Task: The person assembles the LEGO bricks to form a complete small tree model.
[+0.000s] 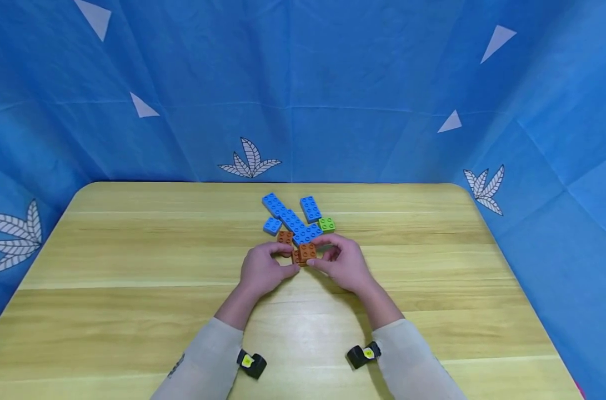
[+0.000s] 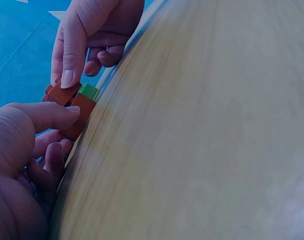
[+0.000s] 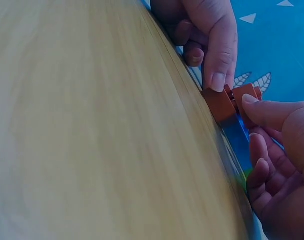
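Observation:
Two orange-brown studded toy bricks sit between the hands at the table's middle. My left hand (image 1: 264,269) pinches the lower brick (image 3: 218,105) between thumb and fingers, down at the tabletop. With thumb and fingertips my right hand (image 1: 345,264) holds the upper brick (image 1: 307,251) over the right part of the lower one. In the right wrist view the upper brick looks slightly tilted against the lower; whether their studs are joined I cannot tell. Another orange-brown brick (image 1: 285,236) lies just beyond my left fingers.
Beyond the hands lie several blue bricks: a long diagonal row (image 1: 291,220), a separate oblong one (image 1: 310,208) and a small square one (image 1: 272,225). A green brick (image 1: 326,224) is right of the row. The wooden table (image 1: 133,250) meets a blue curtain (image 1: 332,139) behind.

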`<state>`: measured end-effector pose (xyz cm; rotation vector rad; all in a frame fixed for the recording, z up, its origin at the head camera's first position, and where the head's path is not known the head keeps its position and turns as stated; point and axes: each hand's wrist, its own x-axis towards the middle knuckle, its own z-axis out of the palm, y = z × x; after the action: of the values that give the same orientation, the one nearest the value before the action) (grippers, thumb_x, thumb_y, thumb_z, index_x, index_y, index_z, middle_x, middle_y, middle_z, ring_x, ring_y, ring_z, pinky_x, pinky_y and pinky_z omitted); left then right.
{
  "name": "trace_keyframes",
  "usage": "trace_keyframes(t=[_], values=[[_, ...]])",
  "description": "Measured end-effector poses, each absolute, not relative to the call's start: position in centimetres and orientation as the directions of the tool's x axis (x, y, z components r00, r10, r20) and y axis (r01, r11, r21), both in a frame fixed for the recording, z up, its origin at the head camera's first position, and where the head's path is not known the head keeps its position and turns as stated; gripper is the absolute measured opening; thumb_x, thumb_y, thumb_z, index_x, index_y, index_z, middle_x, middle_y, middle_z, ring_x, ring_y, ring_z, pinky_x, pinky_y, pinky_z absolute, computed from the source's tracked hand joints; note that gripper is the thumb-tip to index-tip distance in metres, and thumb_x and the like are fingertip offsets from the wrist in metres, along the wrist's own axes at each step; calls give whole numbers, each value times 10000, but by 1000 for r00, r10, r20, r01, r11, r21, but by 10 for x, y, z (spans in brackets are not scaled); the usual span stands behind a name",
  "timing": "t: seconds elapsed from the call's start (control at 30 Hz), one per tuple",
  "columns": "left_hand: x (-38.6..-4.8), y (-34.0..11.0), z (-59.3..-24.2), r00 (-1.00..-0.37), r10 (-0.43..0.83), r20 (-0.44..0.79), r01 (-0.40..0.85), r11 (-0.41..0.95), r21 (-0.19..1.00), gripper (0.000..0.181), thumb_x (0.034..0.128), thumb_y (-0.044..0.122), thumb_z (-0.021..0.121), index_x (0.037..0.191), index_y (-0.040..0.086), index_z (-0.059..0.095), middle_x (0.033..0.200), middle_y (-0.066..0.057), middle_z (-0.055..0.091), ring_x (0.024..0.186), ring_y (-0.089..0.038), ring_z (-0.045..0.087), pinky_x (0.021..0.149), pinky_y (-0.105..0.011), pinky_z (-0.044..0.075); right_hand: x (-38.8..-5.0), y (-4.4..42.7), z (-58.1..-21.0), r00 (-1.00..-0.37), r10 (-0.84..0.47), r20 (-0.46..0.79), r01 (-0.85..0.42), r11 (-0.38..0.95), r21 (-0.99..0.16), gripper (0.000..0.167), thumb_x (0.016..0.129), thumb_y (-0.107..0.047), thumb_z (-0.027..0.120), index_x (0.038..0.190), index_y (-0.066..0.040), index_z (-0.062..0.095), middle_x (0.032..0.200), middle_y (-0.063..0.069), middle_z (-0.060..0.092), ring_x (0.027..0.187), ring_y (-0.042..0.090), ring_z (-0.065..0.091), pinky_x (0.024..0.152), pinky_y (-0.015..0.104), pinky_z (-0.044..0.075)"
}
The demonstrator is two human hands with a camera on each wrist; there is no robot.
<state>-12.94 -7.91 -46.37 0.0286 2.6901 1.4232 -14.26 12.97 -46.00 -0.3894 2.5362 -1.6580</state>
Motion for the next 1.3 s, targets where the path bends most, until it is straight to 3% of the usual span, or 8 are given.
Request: trace_keyframes(t=[0.87, 1.07, 1.3], values=[[-129, -81, -465, -995, 79, -68, -15, 541, 841, 364, 762, 236, 885, 1094, 155, 762, 1017, 17, 689, 656, -160, 560, 600, -327, 466, -145, 122, -461, -952, -296, 81, -198, 392, -898, 351, 804, -91, 853, 1130, -123, 726, 944, 17, 665, 702, 204, 578, 591, 304, 482], [-127, -88, -466, -995, 89, -47, -4, 430, 903, 372, 759, 105, 854, 1116, 131, 753, 964, 5, 672, 638, -182, 523, 546, -291, 422, -145, 125, -461, -947, -311, 76, -184, 335, -924, 461, 762, -12, 861, 1190, -73, 702, 1051, 24, 672, 728, 230, 592, 610, 297, 493], [-127, -86, -468, -989, 127, 75, 107, 265, 958, 354, 799, 100, 844, 1137, 83, 738, 984, -72, 647, 645, -187, 499, 553, -248, 408, -145, 126, -464, -942, -324, 85, -194, 322, -927, 394, 819, -34, 823, 1193, -68, 702, 1032, 43, 666, 740, 230, 589, 602, 289, 479]])
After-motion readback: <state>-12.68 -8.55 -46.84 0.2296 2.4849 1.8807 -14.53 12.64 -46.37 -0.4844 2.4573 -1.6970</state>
